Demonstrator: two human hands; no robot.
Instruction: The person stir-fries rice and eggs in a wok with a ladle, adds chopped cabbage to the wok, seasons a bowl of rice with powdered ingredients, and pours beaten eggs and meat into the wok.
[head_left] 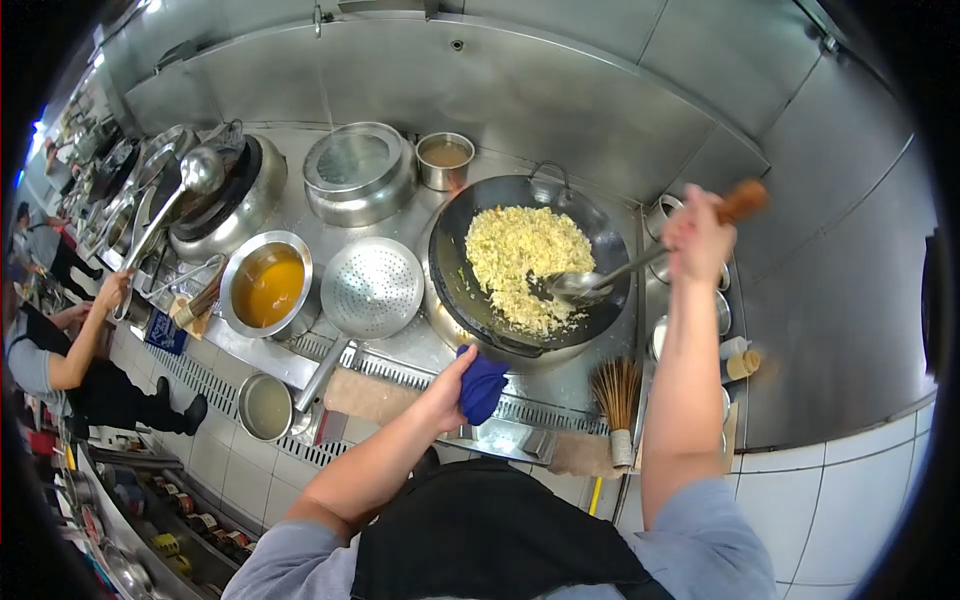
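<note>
Inside wok (600,225): rice (528,250), ladle (577,285); inside pot (268,243): orange liquid (268,292).

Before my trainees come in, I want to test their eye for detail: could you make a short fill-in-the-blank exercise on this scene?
1. The left hand holds a bunched blue ____.
2. The right hand grips a ladle whose bowl is inside the black ____.
3. The pot of orange liquid stands to the ____ of the strainer.
4. The strainer's round surface is pierced by many small ____.

Missing words: cloth; wok; left; holes.
</note>
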